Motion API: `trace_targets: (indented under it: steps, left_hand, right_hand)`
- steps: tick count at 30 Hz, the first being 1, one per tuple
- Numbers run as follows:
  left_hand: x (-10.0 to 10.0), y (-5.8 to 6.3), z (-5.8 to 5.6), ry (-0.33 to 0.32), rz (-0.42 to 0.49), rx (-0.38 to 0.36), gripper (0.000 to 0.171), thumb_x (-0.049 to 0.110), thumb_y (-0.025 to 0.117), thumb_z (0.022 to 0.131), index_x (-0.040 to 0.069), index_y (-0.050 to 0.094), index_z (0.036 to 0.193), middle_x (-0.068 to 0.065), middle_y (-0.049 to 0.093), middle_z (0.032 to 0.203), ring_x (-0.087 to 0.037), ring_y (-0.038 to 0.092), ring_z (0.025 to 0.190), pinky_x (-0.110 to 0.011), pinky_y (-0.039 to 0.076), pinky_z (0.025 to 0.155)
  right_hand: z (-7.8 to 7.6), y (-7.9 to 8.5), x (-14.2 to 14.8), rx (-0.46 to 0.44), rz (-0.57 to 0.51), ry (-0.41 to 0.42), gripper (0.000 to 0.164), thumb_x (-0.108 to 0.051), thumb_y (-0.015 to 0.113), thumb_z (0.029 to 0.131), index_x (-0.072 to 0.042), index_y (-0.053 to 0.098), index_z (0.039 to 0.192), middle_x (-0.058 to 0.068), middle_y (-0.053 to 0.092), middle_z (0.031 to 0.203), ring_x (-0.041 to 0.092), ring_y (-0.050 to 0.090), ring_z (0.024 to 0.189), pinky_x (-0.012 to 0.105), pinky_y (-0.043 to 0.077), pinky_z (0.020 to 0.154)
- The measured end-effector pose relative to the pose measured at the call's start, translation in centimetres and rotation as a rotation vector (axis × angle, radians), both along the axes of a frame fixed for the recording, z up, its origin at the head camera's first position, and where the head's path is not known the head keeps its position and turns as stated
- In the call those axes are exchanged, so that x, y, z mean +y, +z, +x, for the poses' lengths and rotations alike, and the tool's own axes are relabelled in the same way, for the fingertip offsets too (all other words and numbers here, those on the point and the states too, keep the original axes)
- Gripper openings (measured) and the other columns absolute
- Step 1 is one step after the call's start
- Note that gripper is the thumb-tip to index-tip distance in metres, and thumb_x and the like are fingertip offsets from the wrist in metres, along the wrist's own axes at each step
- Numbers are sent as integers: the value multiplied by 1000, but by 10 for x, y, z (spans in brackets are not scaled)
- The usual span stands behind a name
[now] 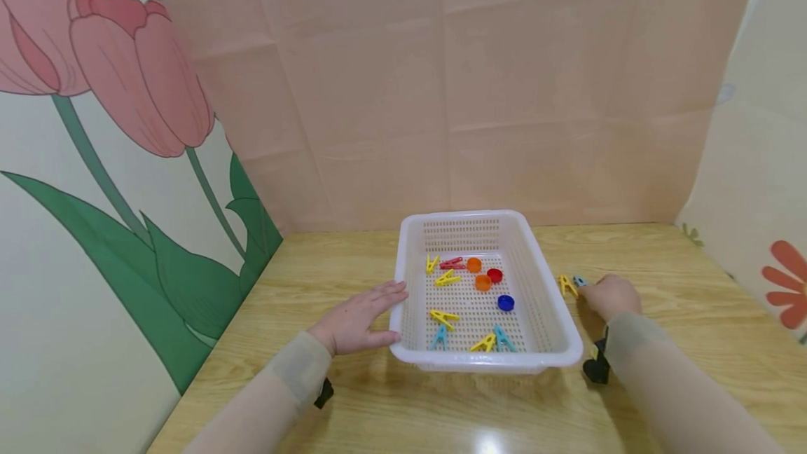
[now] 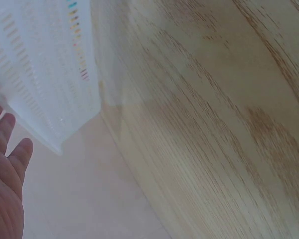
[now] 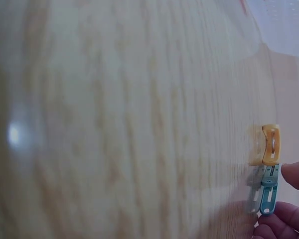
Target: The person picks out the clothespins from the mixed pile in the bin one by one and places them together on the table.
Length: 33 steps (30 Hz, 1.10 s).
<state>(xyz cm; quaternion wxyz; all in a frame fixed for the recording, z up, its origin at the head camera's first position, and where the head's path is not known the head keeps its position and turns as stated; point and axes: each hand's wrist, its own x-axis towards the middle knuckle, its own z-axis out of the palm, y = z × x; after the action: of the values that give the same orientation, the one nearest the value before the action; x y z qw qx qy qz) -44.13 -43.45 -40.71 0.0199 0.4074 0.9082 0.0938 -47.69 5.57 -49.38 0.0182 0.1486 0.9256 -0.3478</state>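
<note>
My left hand [image 1: 361,319] rests on the left rim of a white plastic basket [image 1: 466,358], fingers extended; the left wrist view shows its fingertips at the rim. Right of the basket, my right hand [image 1: 610,298] has its fingers and thumb around a blue clothespin [image 3: 269,191] lying on the table. A yellow clothespin [image 1: 567,286] lies beside it, close to the basket wall. Inside the basket are several yellow clothespins [image 1: 445,317], two blue clothespins [image 1: 440,337], red clothespins [image 1: 452,263], two orange caps [image 1: 483,283], a red cap [image 1: 494,276] and a blue cap [image 1: 506,303].
The basket stands on a wood-grain table [image 1: 340,265]. A plain pinkish sheet [image 1: 441,90] covers the back wall. Tulip-printed panel [image 1: 139,69] stands on the left, and a flower-printed panel [image 1: 750,195] on the right.
</note>
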Motion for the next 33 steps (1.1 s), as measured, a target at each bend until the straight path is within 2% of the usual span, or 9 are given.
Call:
trace_targets:
  steps: [4, 11, 16, 25, 29, 33]
  left_hand:
    - [0, 1, 1, 3, -1, -4, 75, 55, 53, 92, 16, 30, 152, 3, 18, 160, -14, 16, 145, -43, 24, 115]
    - [0, 1, 2, 13, 4, -16, 74, 53, 55, 92, 17, 30, 152, 4, 19, 160, -14, 16, 145, -43, 24, 115]
    - [1, 1, 1, 10, 9, -12, 74, 52, 55, 92, 16, 31, 152, 3, 19, 160, -14, 16, 145, -43, 24, 114]
    - [0, -1, 1, 7, 19, -14, 74, 53, 54, 92, 16, 31, 152, 3, 19, 160, -14, 16, 145, -44, 25, 114]
    - [0, -1, 1, 7, 20, -14, 74, 53, 54, 92, 16, 30, 152, 3, 19, 160, -14, 16, 145, -44, 24, 114]
    - [0, -1, 1, 5, 19, -7, 74, 52, 55, 92, 17, 30, 152, 3, 19, 160, -14, 16, 145, -43, 24, 114]
  right_hand:
    - [3, 3, -1, -18, -32, 3, 38, -33, 54, 89, 4, 64, 88, 13, 64, 77, 27, 58, 73, 40, 49, 62]
    - [6, 7, -2, -21, -8, 9, 41, -32, 52, 90, 7, 63, 93, 15, 64, 79, 28, 59, 74, 38, 49, 61]
    - [7, 10, -2, -19, -4, 7, 43, -32, 53, 90, 10, 62, 97, 18, 64, 83, 30, 59, 76, 42, 50, 63]
    - [10, 13, 2, -1, 6, 29, 55, -37, 54, 91, 13, 56, 113, 30, 61, 105, 42, 58, 91, 48, 50, 67]
    - [10, 23, 2, 2, 5, 32, 65, -42, 51, 93, 15, 48, 124, 36, 53, 118, 48, 54, 101, 52, 50, 70]
    - [11, 38, 0, 33, 20, 44, 67, -45, 48, 95, 15, 46, 125, 36, 51, 120, 49, 53, 102, 52, 49, 70]
